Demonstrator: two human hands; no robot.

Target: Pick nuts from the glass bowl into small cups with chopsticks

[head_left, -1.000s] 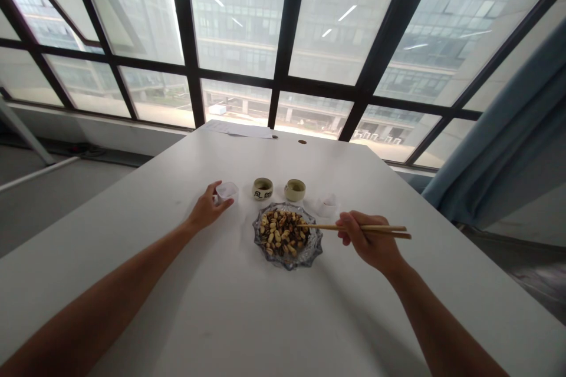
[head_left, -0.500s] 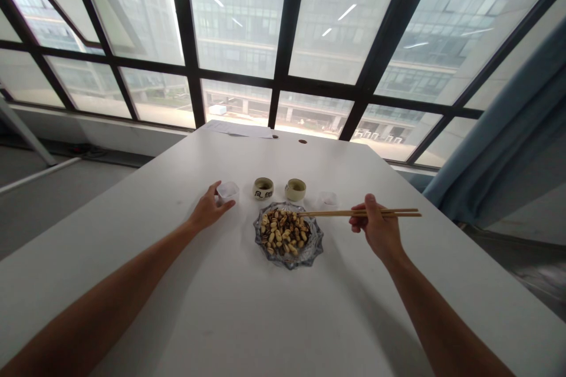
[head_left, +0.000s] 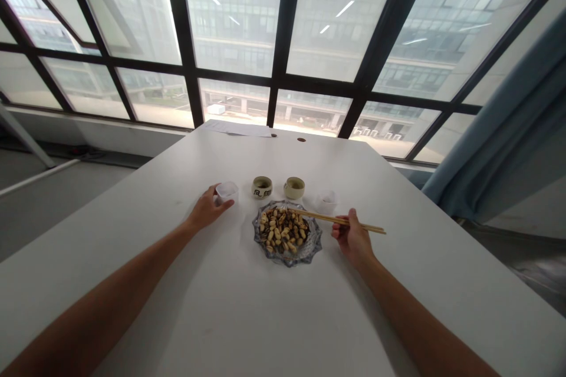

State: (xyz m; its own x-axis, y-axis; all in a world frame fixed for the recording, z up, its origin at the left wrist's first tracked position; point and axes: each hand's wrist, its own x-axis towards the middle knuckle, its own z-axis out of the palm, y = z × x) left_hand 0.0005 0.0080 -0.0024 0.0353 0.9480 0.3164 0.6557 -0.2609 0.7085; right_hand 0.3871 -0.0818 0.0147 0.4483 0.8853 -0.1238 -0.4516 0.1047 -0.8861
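My right hand (head_left: 354, 238) is closed around a pair of wooden chopsticks (head_left: 327, 218). Their tips reach left over the far part of a scalloped glass dish (head_left: 315, 242). Heaped in the dish are peanuts (head_left: 283, 232) mixed with dark striped seeds. I cannot make out anything pinched between the tips. To the left, my left hand (head_left: 209, 207) curls its thumb and fingers around a small clear plastic cup (head_left: 227, 191) that stands on the table.
Two pale ceramic cups, one with dark characters (head_left: 262, 187) and another (head_left: 294, 188), stand just behind the dish. A second clear plastic container (head_left: 326, 200) is right of them. Paper sheets (head_left: 239, 129) lie at the far edge of the white table (head_left: 247, 318), by the windows.
My right hand has moved left and slightly nearer to me, carrying the chopsticks, whose tips now extend farther over the dish. My left hand stays at the plastic cup.
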